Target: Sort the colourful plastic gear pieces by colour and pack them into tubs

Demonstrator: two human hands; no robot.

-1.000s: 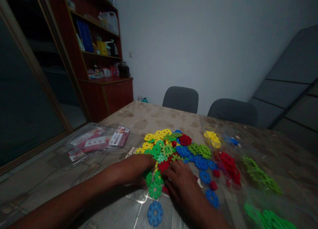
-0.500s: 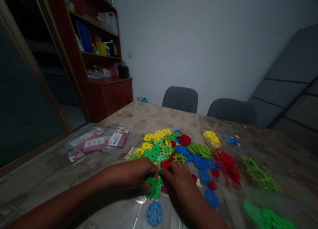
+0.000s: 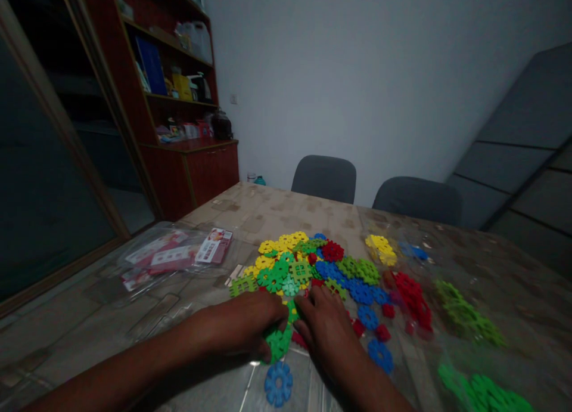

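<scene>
A heap of flat plastic interlocking discs (image 3: 313, 266) in yellow, green, blue and red lies on the table in front of me. My left hand (image 3: 243, 325) is curled, its fingers closed on green discs (image 3: 277, 342) at the heap's near edge. Palm down, my right hand (image 3: 326, 328) rests right beside it, with fingertips on the same green pieces and over red ones. A single blue disc (image 3: 277, 383) lies apart, just below both hands.
Clear plastic bags with sorted pieces lie to the right: yellow (image 3: 381, 249), red (image 3: 413, 299), green (image 3: 465, 319). A packet with printed cards (image 3: 174, 254) lies at the left. Two grey chairs (image 3: 324, 176) stand behind the table; a wooden cabinet (image 3: 179, 102) stands at the left.
Both hands drew slightly nearer to me, bringing green discs together at the heap's near edge. A few green pieces at the heap's left edge now lie uncovered.
</scene>
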